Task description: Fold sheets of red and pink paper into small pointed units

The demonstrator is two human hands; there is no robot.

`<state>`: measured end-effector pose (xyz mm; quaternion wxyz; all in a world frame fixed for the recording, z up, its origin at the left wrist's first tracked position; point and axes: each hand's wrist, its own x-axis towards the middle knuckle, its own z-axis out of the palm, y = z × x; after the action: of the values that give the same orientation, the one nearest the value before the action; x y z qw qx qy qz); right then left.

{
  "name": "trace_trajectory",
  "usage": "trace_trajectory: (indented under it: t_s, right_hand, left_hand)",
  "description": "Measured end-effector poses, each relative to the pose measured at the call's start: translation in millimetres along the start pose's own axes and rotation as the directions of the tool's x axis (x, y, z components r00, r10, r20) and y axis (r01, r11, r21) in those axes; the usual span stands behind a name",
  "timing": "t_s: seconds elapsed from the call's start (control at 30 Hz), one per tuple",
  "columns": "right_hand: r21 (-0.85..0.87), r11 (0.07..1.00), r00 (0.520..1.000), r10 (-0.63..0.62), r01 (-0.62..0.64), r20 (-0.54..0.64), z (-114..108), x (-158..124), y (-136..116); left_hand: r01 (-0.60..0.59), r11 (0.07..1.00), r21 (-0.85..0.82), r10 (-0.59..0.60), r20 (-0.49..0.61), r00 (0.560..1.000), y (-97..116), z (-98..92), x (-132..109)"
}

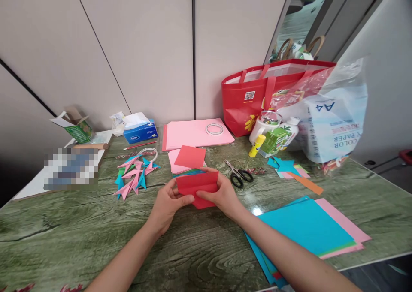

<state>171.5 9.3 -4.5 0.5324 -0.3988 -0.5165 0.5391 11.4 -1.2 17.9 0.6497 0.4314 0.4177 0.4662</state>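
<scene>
One red sheet [198, 181], creased crosswise, held in front of the person near the middle of the desk [80, 236]; whether its lower edge touches the surface cannot be told. Two hands, both occupied: left hand [170, 201] pinching the left side, thumb on the near face, fingers behind; right hand [225, 192] gripping the right side likewise, the two thumb tips close together. Handling, as judged: very light, limp across the flat, a little stiffer along the crease; smooth, so apt to slide between dry fingertips; easily dented, torn or creased off line. Best hold: both side edges, close to the crease, thumbs flat and pressure light. Adjacent: one red square [190, 156] atop a stack [175, 161] of coloured paper, just beyond; one pair of scissors [238, 176], black-handled, blades parted, to the right; one glue stick [257, 146], yellow, farther back; one group of folded pieces [133, 176], pink, blue and green, to the left.
</scene>
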Motion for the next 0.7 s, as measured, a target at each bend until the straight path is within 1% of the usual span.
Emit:
trace_trajectory:
  t_s: [0.2,0.4,0.47,0.5,0.6,0.7]
  right_hand:
    - [0.069,0.996,0.995,0.054,-0.048,-0.086,-0.6,1.2,0.1]
    - [0.214,0.974,0.985,0.107,-0.076,-0.134,-1.0,2.0,2.5]
    - [0.244,0.966,0.983,0.117,-0.081,-0.139,-0.5,1.9,3.4]
    - [0.248,0.965,0.982,0.121,-0.083,-0.143,0.1,1.6,3.7]
    - [0.225,0.969,0.983,0.132,-0.1,-0.13,3.3,-0.3,3.2]
    - [0.197,0.974,0.989,0.13,-0.113,-0.076,6.4,-2.7,1.9]
  left_hand:
    - [0.034,0.991,-0.13,-0.014,0.151,0.988,1.6,2.2,-0.7]
    - [0.04,0.991,-0.131,-0.004,0.262,0.965,5.1,4.5,-2.5]
    - [0.032,0.993,-0.114,-0.002,0.251,0.968,4.5,4.6,-2.6]
    - [0.026,0.994,-0.105,-0.001,0.228,0.974,3.6,4.2,-2.3]
    - [0.019,0.998,-0.057,-0.013,0.11,0.994,-0.5,1.1,-0.4]
    - [0.023,0.999,-0.024,-0.023,0.016,1.0,-3.5,-1.9,1.3]
